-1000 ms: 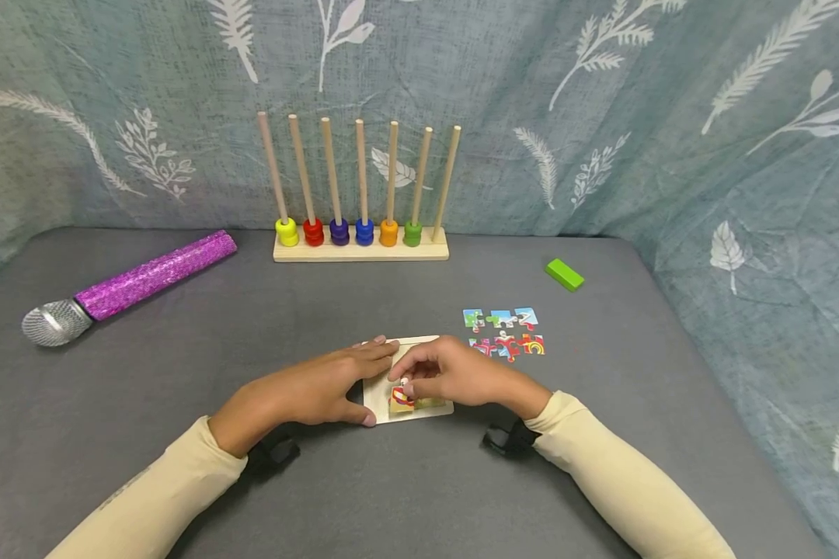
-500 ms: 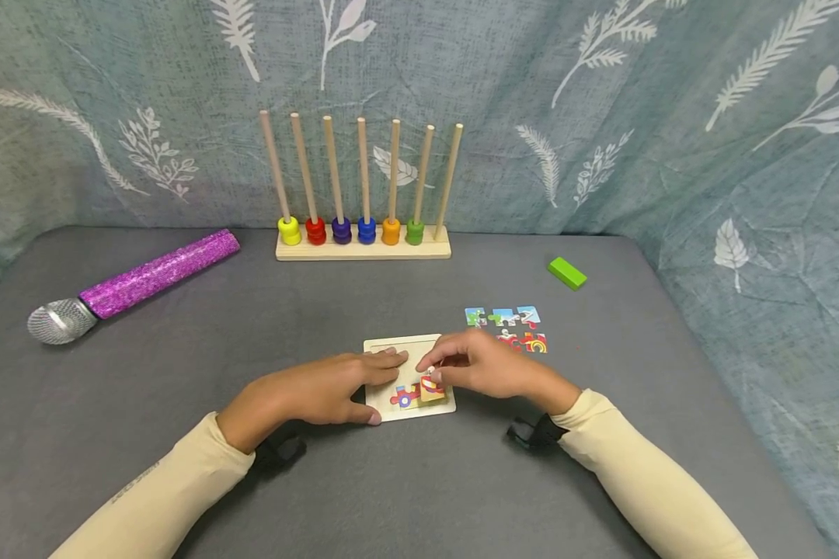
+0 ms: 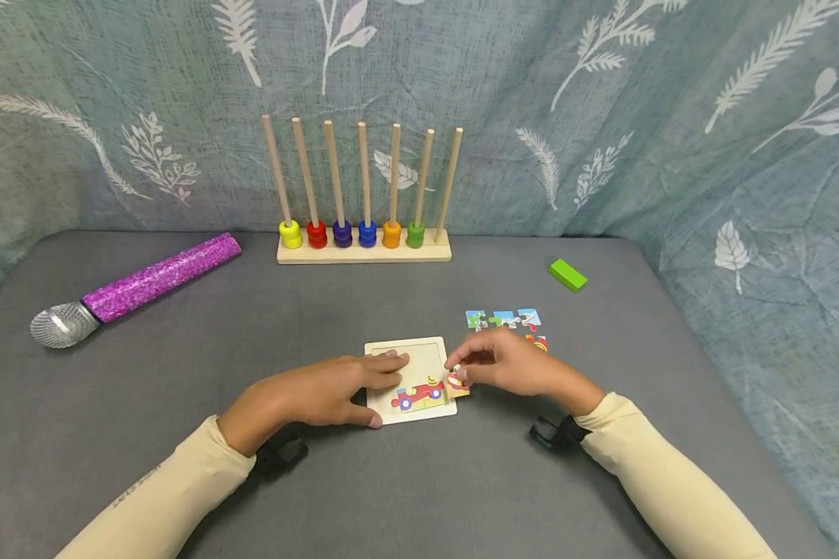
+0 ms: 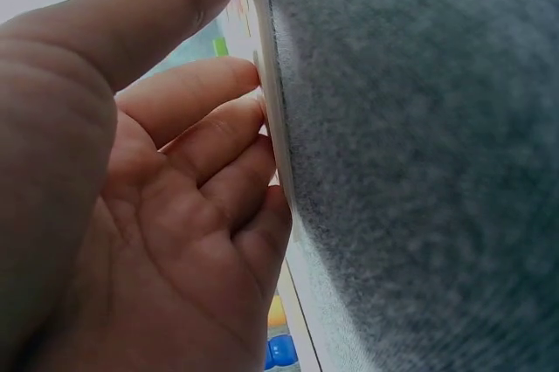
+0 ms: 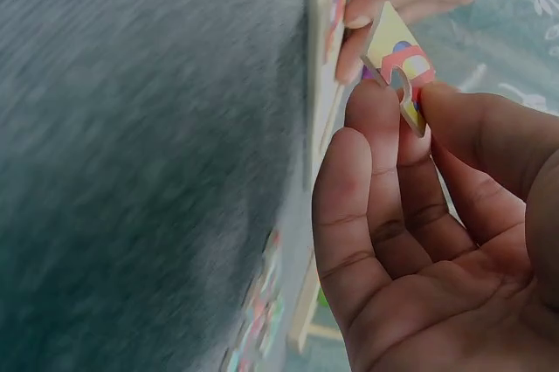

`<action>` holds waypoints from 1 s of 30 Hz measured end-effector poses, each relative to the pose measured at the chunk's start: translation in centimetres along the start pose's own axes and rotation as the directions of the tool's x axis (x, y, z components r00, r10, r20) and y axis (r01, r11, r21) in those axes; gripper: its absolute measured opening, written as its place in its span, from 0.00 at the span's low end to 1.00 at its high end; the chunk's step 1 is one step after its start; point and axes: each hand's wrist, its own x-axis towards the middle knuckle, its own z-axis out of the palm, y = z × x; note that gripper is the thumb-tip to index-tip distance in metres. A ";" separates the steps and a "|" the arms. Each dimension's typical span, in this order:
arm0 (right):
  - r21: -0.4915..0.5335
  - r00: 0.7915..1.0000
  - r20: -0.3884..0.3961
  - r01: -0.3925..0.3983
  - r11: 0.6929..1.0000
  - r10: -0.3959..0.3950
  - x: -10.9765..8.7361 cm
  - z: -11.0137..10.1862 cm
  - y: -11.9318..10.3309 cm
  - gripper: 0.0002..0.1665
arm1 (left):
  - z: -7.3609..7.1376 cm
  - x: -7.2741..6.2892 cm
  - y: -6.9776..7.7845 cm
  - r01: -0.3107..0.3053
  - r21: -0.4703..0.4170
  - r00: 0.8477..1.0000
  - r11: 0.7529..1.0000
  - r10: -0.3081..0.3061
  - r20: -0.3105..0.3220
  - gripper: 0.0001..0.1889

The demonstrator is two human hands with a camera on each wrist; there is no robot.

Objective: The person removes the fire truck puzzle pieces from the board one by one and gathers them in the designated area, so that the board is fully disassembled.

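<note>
A pale wooden puzzle tray (image 3: 419, 357) lies on the table. Along its lower part sit joined pieces (image 3: 419, 396) with a red vehicle and blue wheels. My left hand (image 3: 322, 392) rests on the tray's left side, fingers stretched over it and thumb at the near-left corner; in the left wrist view, its fingertips (image 4: 249, 71) meet the tray. Just off the tray's right edge, my right hand (image 3: 506, 361) pinches a puzzle piece (image 5: 389, 40) between thumb and fingers. This piece is yellow with red and blue print and has a rounded notch.
Several loose puzzle pieces (image 3: 505, 319) lie behind my right hand, partly hidden by it. A green block (image 3: 568, 275) is farther back. A wooden peg stand (image 3: 363, 257) with coloured rings stands at the back. A purple glittery microphone (image 3: 161, 277) lies at the left.
My right hand has moved right with the pinched piece, from over the tray to past its right edge, uncovering the joined pieces. My left hand stays on the tray.
</note>
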 end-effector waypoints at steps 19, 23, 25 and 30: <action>0.001 0.998 -0.051 -0.029 1.000 0.029 -2.0 -1.8 1.0 0.10 | 0.1 -0.2 0.3 0.016 0.016 1.000 1.000 -0.016 -0.011 0.31; 0.015 0.997 -0.048 -0.054 0.998 0.054 -2.2 -2.1 1.0 0.10 | 0.0 -0.2 0.2 0.015 0.018 1.000 1.000 -0.015 -0.010 0.31; 0.007 0.997 -0.048 -0.052 0.999 0.053 -2.2 -2.2 1.1 0.10 | 0.0 -0.2 0.2 0.017 0.015 1.000 1.000 -0.017 -0.009 0.31; -0.011 0.997 -0.083 0.000 1.000 -0.001 -2.1 -2.4 1.5 0.10 | 0.1 -0.2 0.1 0.019 0.009 1.000 1.000 -0.019 -0.012 0.31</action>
